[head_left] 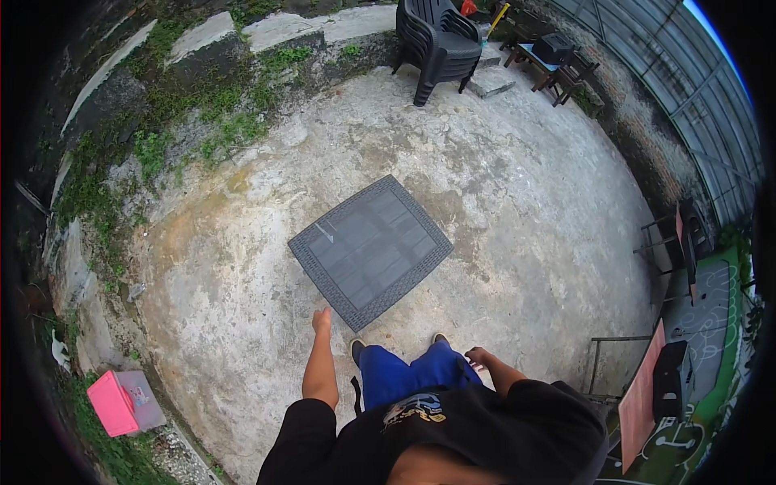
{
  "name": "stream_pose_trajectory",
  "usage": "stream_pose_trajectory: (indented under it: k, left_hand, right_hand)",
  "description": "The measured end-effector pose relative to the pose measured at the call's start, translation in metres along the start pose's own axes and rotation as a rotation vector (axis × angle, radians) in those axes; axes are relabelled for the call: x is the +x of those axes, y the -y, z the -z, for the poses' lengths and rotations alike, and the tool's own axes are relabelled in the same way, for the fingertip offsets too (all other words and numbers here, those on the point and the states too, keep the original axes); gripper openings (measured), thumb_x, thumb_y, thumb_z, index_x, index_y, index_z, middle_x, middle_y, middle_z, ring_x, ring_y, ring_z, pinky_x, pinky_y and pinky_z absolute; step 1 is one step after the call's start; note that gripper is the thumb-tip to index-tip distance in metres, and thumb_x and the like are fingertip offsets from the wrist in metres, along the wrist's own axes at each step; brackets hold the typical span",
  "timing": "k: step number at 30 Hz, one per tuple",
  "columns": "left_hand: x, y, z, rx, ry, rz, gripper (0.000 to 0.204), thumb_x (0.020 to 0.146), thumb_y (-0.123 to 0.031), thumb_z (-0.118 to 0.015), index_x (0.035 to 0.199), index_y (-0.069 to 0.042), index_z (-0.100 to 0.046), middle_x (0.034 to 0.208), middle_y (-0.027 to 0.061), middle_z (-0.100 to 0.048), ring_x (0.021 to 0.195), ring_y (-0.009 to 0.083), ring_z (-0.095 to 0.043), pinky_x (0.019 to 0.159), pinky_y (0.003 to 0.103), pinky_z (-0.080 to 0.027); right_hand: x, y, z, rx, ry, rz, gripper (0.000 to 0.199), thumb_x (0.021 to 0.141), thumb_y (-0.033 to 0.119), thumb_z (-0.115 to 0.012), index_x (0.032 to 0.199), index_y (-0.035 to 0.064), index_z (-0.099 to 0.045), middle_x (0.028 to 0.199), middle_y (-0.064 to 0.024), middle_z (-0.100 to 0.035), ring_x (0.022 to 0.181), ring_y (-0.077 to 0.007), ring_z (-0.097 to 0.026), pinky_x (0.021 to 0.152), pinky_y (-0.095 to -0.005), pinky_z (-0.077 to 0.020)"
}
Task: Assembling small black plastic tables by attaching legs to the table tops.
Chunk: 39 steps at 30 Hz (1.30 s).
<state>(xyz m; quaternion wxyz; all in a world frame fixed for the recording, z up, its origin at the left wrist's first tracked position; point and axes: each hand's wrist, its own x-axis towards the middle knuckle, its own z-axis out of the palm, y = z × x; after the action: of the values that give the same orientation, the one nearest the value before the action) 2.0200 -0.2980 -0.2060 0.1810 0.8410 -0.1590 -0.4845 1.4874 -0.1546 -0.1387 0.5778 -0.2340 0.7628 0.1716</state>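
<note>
A dark grey table with a woven-pattern rim and a flat panelled top stands on the concrete just ahead of my feet, turned at an angle. My left hand hangs beside its near corner, apart from it as far as I can tell, the fingers curled in with nothing seen in them. By my right hip is my right hand, its fingers closed. Something small and pale shows at that hand, too small to name. The table's legs are hidden under its top.
Stacked dark plastic armchairs stand at the back. Small wooden furniture sits behind them to the right. A pink-lidded clear box is at lower left, near a white cat. A wooden tabletop with a black case stands at right.
</note>
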Motion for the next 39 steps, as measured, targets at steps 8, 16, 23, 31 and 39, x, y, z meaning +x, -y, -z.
stream_pose_trajectory:
  k: [8, 16, 23, 31, 39]
  left_hand:
    - [-0.156, 0.26, 0.071, -0.206, 0.141, 0.181, 0.057, 0.093, -0.044, -0.055, 0.138, -0.011, -0.046, 0.125, 0.0138, -0.054, 0.112, 0.038, -0.055, 0.089, 0.06, -0.046]
    - [-0.389, 0.429, -0.01, -0.883, -0.095, 0.301, 0.065, 0.092, -0.044, -0.056, 0.147, -0.013, -0.037, 0.144, 0.0144, -0.047, 0.124, 0.0361, -0.051, 0.097, 0.055, -0.043]
    - [-0.433, 0.493, -0.053, -0.585, 0.304, -0.004, 0.052, 0.095, -0.04, -0.056, 0.14, -0.014, -0.047, 0.129, 0.0156, -0.06, 0.111, 0.0321, -0.059, 0.091, 0.049, -0.051]
    - [-0.454, 0.478, -0.005, -0.798, -0.016, 0.356, 0.051, 0.094, -0.043, -0.055, 0.138, -0.02, -0.045, 0.132, 0.0085, -0.06, 0.116, 0.0298, -0.058, 0.092, 0.05, -0.046]
    - [-0.427, 0.546, 0.019, -0.964, -0.067, 0.348, 0.052, 0.094, -0.04, -0.056, 0.141, -0.019, -0.044, 0.131, 0.0096, -0.06, 0.115, 0.0307, -0.059, 0.094, 0.053, -0.048]
  right_hand:
    - [0.105, -0.215, -0.021, -0.537, -0.077, 0.674, 0.043, 0.087, 0.04, -0.065, 0.11, 0.0036, -0.071, 0.109, -0.0137, -0.07, 0.086, -0.029, -0.068, 0.074, -0.0409, -0.0556]
    - [0.036, -0.238, -0.033, 0.42, 0.013, 0.91, 0.036, 0.092, 0.029, -0.063, 0.113, 0.001, -0.067, 0.102, -0.0137, -0.069, 0.09, -0.0246, -0.067, 0.072, -0.0347, -0.0534]
    - [0.061, -0.324, -0.024, 0.457, 0.171, 0.42, 0.037, 0.094, 0.031, -0.053, 0.127, 0.0157, -0.053, 0.109, -0.0098, -0.067, 0.09, -0.0259, -0.066, 0.082, -0.0494, -0.0473]
    - [0.055, -0.288, -0.045, 0.314, 0.212, 0.369, 0.041, 0.093, 0.03, -0.054, 0.131, 0.0141, -0.05, 0.117, -0.0122, -0.065, 0.102, -0.0287, -0.062, 0.084, -0.0501, -0.0477]
    - [0.014, -0.177, -0.099, 0.437, 0.17, 0.347, 0.043, 0.092, 0.032, -0.056, 0.131, 0.0135, -0.05, 0.112, -0.0123, -0.066, 0.099, -0.0278, -0.063, 0.082, -0.05, -0.0492]
